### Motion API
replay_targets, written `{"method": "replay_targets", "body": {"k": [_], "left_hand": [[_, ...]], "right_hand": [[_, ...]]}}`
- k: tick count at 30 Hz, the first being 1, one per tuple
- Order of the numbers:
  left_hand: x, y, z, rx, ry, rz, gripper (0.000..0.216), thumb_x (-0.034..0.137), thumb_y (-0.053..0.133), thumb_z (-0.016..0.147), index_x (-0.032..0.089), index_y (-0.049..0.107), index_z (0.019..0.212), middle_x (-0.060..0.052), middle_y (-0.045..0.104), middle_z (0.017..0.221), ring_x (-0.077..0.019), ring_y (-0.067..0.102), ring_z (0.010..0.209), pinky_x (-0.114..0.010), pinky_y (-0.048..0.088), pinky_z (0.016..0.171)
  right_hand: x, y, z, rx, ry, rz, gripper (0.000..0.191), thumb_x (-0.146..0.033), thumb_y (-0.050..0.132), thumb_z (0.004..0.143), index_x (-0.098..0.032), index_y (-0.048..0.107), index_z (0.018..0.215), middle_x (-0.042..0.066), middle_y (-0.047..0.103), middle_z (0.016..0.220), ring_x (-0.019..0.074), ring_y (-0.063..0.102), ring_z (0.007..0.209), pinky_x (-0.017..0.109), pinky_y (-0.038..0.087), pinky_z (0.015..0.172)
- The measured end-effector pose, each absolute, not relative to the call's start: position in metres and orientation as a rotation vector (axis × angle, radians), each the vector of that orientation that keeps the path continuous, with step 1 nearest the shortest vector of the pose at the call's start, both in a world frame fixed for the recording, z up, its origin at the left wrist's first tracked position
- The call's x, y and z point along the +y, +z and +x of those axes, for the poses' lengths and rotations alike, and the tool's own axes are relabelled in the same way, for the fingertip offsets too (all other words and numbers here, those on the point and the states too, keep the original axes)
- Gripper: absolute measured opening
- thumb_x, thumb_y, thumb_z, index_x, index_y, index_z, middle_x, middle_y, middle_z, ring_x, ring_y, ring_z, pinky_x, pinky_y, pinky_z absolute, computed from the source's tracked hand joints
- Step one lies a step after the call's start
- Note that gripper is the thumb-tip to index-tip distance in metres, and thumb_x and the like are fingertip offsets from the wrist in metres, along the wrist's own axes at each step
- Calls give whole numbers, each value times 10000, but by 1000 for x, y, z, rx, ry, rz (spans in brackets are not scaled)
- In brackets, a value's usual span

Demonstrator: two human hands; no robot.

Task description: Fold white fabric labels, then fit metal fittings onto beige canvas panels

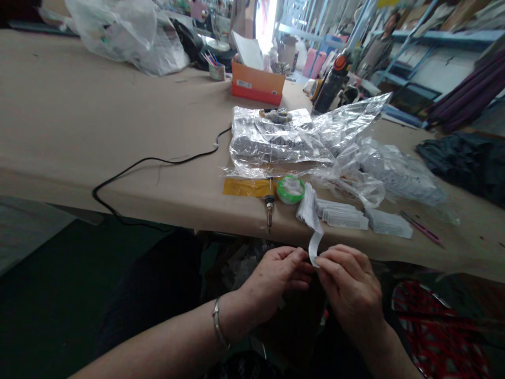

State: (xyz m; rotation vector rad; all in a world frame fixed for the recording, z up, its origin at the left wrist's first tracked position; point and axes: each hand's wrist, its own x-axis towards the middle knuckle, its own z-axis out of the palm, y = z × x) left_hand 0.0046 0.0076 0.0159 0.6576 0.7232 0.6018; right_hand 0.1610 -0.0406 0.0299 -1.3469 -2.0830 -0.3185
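Note:
A white label strip (315, 244) curls down over the table edge from a folded stack of labels (307, 204). Its lower end is pinched between thumb and fingers of my right hand (350, 284). Close beside that end, my left hand (281, 272) is closed with thumb and index together; whether anything is between them I cannot make out. A thin tool with a metal tip, like a soldering iron (270, 206), lies with its tip over the table edge. Near it sits a green round container (291, 189) with whitish material inside. Bundled labels (344, 215) lie to the right.
Clear plastic bags (282, 142) cover the middle of the table (71, 121). Another label bundle (389, 223) and a pink-handled tool (424, 229) lie right. A black cord (152, 159) runs left. Behind stand an orange box (258, 84) and a dark bottle (330, 87). A person (374, 50) is at back right.

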Motion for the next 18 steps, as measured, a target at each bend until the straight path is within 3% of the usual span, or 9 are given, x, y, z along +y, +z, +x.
{"method": "replay_targets", "body": {"k": [2,6,12,14,18], "left_hand": [[8,19,14,642,622,476,320,431,645,794,114,617,825,-21,607,710,-74,545,587,-190,428,573],[11,21,23,754,654,427,145,224,648,788,86,607,769,-7,570,629,-57,506,516,-162,389,498],[9,13,21,894,525,546,185,275,564,859,106,612,920,-52,646,695,-107,584,518,-239,478,540],[7,10,20,896,518,554,186,277,561,860,109,614,920,-44,642,687,-103,583,516,-232,474,531],[5,8,20,888,498,577,149,253,554,854,118,602,895,-38,640,663,-106,586,524,-218,460,518]], "right_hand": [[-51,34,150,-2133,-210,-1310,118,-87,596,849,-179,641,909,53,662,882,217,567,943,391,461,858],[-49,32,154,-2134,-125,-1262,130,-129,579,868,-179,635,975,61,658,927,217,564,980,395,458,897],[-11,8,206,-1992,-510,-1771,500,-389,509,916,-57,507,1289,214,551,1239,352,457,1183,535,396,973],[-8,-1,216,-2020,-582,-1827,480,-367,525,910,-67,520,1285,200,552,1266,354,457,1195,535,390,980],[-11,-11,228,-1991,-619,-1696,283,-213,521,910,-137,618,1165,117,651,1139,271,552,1104,452,431,968]]}}
